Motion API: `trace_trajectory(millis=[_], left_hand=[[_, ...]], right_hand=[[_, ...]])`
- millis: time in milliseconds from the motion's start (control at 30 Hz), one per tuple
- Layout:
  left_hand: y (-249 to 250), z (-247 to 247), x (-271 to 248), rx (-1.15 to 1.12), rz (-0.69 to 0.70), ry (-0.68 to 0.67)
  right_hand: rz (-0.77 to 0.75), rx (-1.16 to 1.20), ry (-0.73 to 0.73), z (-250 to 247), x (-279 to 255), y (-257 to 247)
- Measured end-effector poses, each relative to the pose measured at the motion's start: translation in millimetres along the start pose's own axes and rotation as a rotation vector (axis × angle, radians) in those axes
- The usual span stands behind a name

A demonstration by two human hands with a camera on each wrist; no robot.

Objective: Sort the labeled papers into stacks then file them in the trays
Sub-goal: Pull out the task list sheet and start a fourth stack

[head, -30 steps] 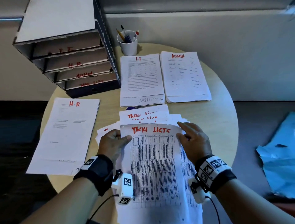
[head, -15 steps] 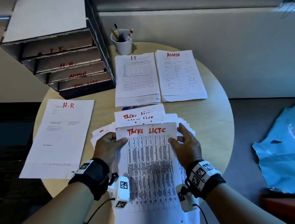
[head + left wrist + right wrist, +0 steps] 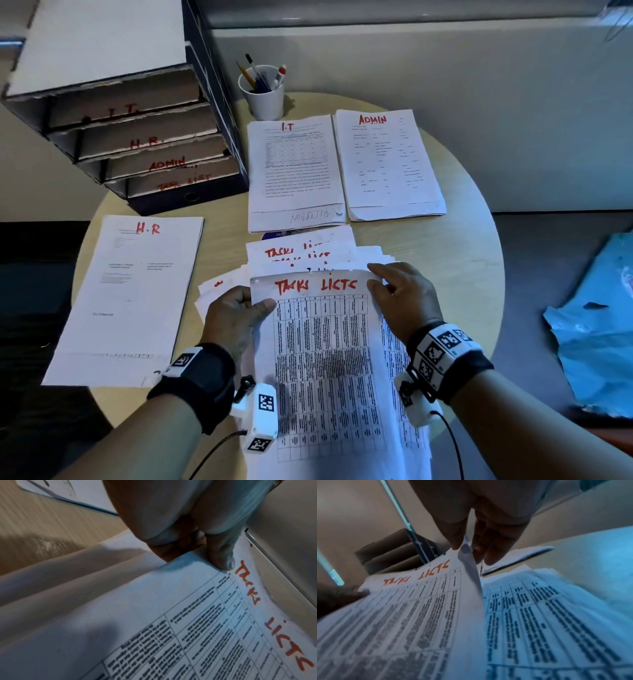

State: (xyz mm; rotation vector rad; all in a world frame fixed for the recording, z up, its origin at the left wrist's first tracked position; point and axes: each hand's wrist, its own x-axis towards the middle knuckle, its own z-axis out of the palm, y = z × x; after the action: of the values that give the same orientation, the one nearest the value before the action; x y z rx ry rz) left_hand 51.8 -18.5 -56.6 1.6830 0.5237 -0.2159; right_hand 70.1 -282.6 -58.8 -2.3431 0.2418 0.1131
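Note:
A loose pile of sheets marked "TASKS LISTS" in red [image 3: 322,342] lies fanned at the table's near edge. My left hand [image 3: 239,308] grips the pile's left edge, thumb [image 3: 223,561] on the top sheet. My right hand [image 3: 400,294] pinches the top sheet's right edge [image 3: 469,563], thumb on top and fingers beneath. Three sorted stacks lie flat: H.R [image 3: 133,294] at left, I.T [image 3: 294,174] and ADMIN [image 3: 387,164] at the back. The tray unit [image 3: 137,144] at back left bears the labels I.T, H.R, ADMIN and TASK LIST.
A white cup of pens [image 3: 263,92] stands behind the I.T stack. The round wooden table [image 3: 452,260] has bare surface at the right. A crumpled blue sheet [image 3: 596,325] lies off the table at right. A grey wall runs behind.
Both hands stay on the task lists pile; the right hand's thumb has shifted to the top sheet's right edge. The view has shifted slightly.

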Motion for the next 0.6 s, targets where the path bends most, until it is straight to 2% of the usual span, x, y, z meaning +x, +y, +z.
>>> trace_trajectory(millis=[133,233,300,400,467,533,600], left_hand=[[-0.5,1.6,0.5,-0.022,0.004,0.000],[-3.1,0.3,1.6,-0.019,0.001,-0.016],[-6.0,-1.9,3.5,-0.022,-0.018,-0.007],[-14.6,-5.6,12.3,-0.005,-0.071,0.016],[-18.9,-5.2,18.2,-0.045,-0.143,0.048],[-16.6,-3.1,18.9,-0.095,-0.214,0.040],[-11.6,-0.6,17.3,-0.164,-0.224,0.007]], right_hand=[[-0.143,-0.197,0.022,0.0,-3.1,1.6],[-0.258,-0.267,0.102,0.9,-2.4,4.9],[-0.350,-0.242,0.153,2.4,-2.2,8.2],[-0.432,-0.022,0.121,1.1,-7.9,17.0],[-0.381,0.166,0.058,-1.8,-18.3,23.5],[-0.182,0.450,-0.083,-5.9,-30.8,27.9],[-0.020,0.784,-0.180,-10.2,-41.3,32.5]])
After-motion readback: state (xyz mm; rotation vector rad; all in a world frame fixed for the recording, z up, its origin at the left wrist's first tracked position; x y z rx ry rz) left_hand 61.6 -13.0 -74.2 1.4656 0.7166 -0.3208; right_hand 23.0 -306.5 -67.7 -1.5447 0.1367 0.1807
